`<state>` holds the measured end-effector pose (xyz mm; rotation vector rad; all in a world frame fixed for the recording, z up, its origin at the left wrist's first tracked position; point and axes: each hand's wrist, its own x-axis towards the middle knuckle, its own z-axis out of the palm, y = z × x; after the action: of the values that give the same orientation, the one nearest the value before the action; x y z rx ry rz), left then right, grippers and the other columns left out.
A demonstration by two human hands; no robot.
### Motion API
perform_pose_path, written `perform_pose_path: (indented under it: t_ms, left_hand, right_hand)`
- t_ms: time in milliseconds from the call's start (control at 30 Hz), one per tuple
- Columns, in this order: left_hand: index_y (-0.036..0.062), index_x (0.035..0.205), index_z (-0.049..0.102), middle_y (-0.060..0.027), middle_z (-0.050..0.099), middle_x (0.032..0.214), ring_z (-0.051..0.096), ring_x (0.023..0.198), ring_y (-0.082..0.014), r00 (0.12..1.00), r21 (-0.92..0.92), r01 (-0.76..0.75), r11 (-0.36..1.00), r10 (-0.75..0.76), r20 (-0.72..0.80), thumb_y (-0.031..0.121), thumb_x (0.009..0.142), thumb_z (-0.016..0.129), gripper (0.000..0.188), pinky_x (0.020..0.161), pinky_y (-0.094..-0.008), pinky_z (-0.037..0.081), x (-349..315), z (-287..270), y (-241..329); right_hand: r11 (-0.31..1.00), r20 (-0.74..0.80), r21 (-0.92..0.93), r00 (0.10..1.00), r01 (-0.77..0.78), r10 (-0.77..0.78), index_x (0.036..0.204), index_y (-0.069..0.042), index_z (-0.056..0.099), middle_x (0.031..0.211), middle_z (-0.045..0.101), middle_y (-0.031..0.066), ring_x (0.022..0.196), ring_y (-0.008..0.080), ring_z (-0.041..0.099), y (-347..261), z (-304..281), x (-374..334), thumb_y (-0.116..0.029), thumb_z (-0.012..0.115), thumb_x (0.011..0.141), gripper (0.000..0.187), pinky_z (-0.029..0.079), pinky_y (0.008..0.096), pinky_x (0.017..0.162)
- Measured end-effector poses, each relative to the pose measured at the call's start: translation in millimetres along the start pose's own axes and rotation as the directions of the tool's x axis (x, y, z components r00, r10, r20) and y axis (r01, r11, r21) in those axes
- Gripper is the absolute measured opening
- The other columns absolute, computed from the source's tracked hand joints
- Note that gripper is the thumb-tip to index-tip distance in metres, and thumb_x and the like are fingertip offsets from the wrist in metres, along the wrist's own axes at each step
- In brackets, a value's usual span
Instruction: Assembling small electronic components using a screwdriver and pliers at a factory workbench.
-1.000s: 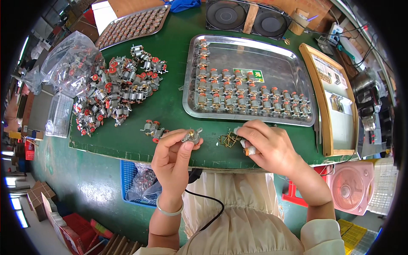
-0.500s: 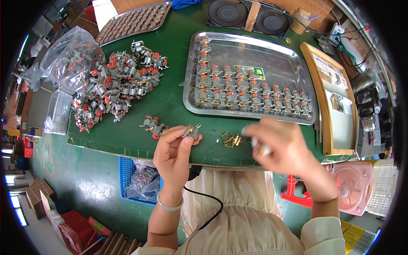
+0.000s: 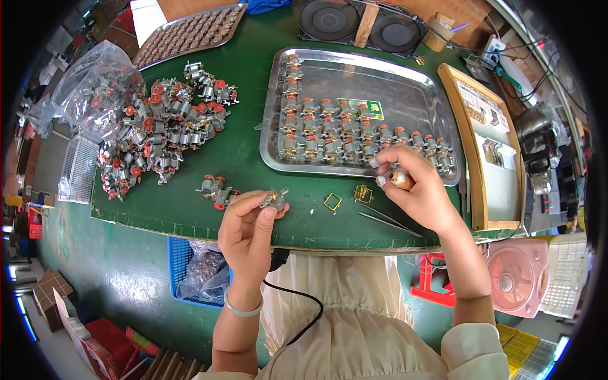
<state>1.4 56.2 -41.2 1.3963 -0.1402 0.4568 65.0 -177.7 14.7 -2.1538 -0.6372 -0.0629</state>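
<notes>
My left hand (image 3: pixel 247 231) pinches a small grey metal motor (image 3: pixel 275 200) between thumb and fingertips, its brass-coloured centre facing up. More motors (image 3: pixel 215 190) with red wheels lie just left of that hand. My right hand (image 3: pixel 415 183) is raised by the tray's near edge, its fingers curled around a tan, cylinder-like piece that I cannot make out; pale coverings show at the fingertips. Below it, a pair of tweezers (image 3: pixel 389 221) lies on the green table. A square brass-coloured wire frame (image 3: pixel 332 202) and a clump of brass parts (image 3: pixel 363 194) lie between my hands.
A steel tray (image 3: pixel 272 149) holds rows of motors, beside a wood-framed box (image 3: pixel 476 190). A heap of motors (image 3: pixel 161 126) and a plastic bag (image 3: pixel 95 82) occupy the left. Farther back are another filled tray (image 3: pixel 149 58) and two black speakers (image 3: pixel 329 19).
My right hand has moved up toward the tray edge. The brass parts, bunched together before, now lie in two spots, and the tweezers are visible on the table. My left hand still holds the motor.
</notes>
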Motion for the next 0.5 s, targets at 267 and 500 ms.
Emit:
perform_pose_path:
  t_ms: [267, 500]
  left_hand:
    - [-0.0055, 0.096, 0.049, -0.0137, 0.054, 0.096, 0.059, 0.08, -0.0177, 0.993, 0.172, -0.069, 0.983, 0.052, 0.105, -0.002, 0.082, 0.05, 0.014, 0.072, -0.0296, 0.053, 1, 0, -4]
    - [-0.0056, 0.095, 0.049, -0.013, 0.055, 0.095, 0.06, 0.078, -0.0176, 0.998, 0.159, 0.004, 0.987, -0.015, 0.068, -0.003, 0.082, 0.05, 0.014, 0.071, -0.0277, 0.052, 1, 0, -3]
  right_hand:
    - [0.966, 0.092, 0.232, 0.991, -0.113, 0.094, 0.104, -0.003, 0.049, 0.086, 0.055, 0.0045, 0.081, 0.01, 0.052, 3, -4, -4, 0.011, 0.053, 0.071, 0.036, 0.042, 0.023, 0.073]
    - [0.94, 0.188, -0.153, 0.943, 0.305, -0.275, 0.085, -0.004, 0.054, 0.069, 0.048, 0.0072, 0.056, 0.0216, 0.054, -29, 16, -7, -0.002, 0.063, 0.063, 0.024, 0.044, 0.0312, 0.047]
